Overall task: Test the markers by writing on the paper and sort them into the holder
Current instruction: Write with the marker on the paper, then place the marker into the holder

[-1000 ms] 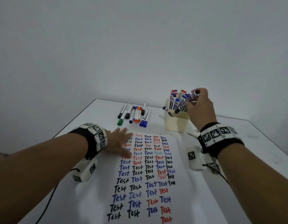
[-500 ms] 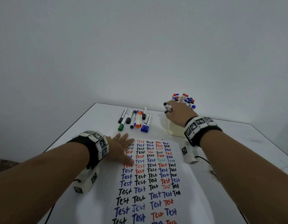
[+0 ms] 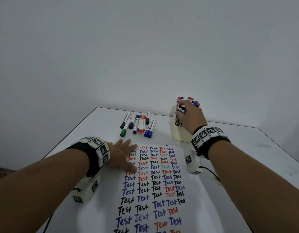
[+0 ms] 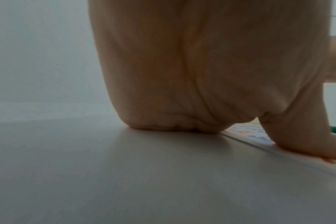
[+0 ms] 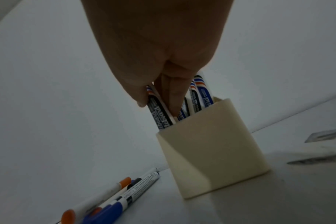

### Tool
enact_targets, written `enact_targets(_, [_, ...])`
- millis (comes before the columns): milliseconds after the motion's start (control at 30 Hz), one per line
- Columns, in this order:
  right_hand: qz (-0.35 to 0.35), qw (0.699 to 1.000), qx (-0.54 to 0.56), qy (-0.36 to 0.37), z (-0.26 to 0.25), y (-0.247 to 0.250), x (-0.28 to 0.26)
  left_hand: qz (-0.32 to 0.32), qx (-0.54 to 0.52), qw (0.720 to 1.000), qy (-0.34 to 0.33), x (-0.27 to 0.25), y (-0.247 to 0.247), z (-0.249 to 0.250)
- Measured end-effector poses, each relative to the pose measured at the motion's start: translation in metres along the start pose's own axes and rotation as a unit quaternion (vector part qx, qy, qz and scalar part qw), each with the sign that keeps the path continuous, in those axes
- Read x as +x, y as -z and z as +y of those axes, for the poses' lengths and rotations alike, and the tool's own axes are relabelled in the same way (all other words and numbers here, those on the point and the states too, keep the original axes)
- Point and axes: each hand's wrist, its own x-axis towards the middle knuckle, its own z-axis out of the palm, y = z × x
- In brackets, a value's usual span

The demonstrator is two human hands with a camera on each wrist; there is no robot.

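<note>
Cream plastic holder (image 5: 211,151) stands upright on the tabletop (image 3: 246,148), beside the paper (image 3: 162,190). Right hand (image 3: 190,115) pinches a black marker (image 5: 159,112), its lower end inside the holder among others. Left hand (image 3: 121,155) lies flat, fingers spread, on the paper's edge. Loose markers (image 3: 138,123) lie behind the paper.

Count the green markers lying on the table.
1. The green marker lies at the near left edge of the loose markers, beyond the paper. The pile could hide another.
</note>
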Motion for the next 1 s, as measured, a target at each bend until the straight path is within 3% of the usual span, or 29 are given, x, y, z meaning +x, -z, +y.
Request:
enact_targets(300, [-0.027,0.996,-0.078,0.021,0.0,0.012,-0.007,0.002,0.004,1.0,0.002,0.0,0.001,0.001])
enact_targets(500, [0.034,0.989,-0.137,0.031,-0.009,0.036,-0.03,0.007,-0.001,1.0,-0.004,0.004,-0.001,-0.002])
enact_targets(600, [0.095,0.99,-0.091,0.059,-0.021,0.04,-0.053,0.008,0.0,1.0,-0.004,0.006,-0.001,-0.003])
enact_targets(700, [0.066,0.993,0.096,-0.016,-0.038,0.036,-0.077,0.019,0.004,1.0,-0.006,0.006,-0.003,-0.003])
enact_targets(767, [0.002,0.96,0.257,-0.108,-0.043,0.027,-0.091,0.021,0.004,1.0,-0.004,0.006,-0.003,-0.002])
enact_targets(867, [-0.071,0.847,0.469,-0.239,-0.034,0.009,-0.106,0.026,-0.001,1.0,-0.004,0.003,-0.003,0.0])
enact_targets(933, [-0.08,0.782,0.542,-0.295,-0.023,-0.004,-0.116,0.034,-0.006,0.999,-0.007,0.003,-0.003,0.001])
enact_targets(1000, [-0.072,0.748,0.576,-0.322,-0.012,-0.013,-0.124,0.04,-0.013,0.999,-0.014,0.007,-0.005,-0.002])
